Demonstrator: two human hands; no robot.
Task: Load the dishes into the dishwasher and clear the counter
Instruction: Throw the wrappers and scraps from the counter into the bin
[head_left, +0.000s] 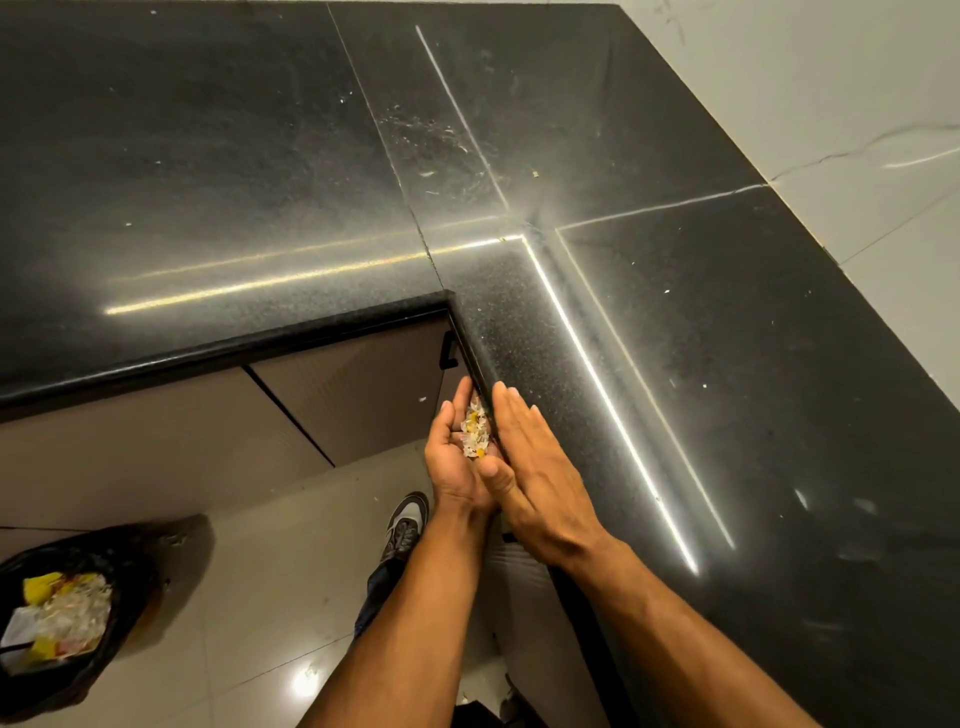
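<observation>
Left hand (457, 452): grip cupped below glossy black stone table (675, 364) edge, catching white-and-yellow food scraps (475, 434). Right hand (535, 467): flat, fingers straight, sweeping. Black-lined waste bin (57, 618): on floor, left.

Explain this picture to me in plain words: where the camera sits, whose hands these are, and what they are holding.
The camera is worn on a person's head, looking down at their own bare hands. The left hand is cupped below the edge of the glossy black stone counter, holding a small pile of white and yellow food scraps. The right hand lies flat at the counter edge beside it. A few pale crumbs dot the counter. On the floor stands a black-lined rubbish bin with similar waste.
</observation>
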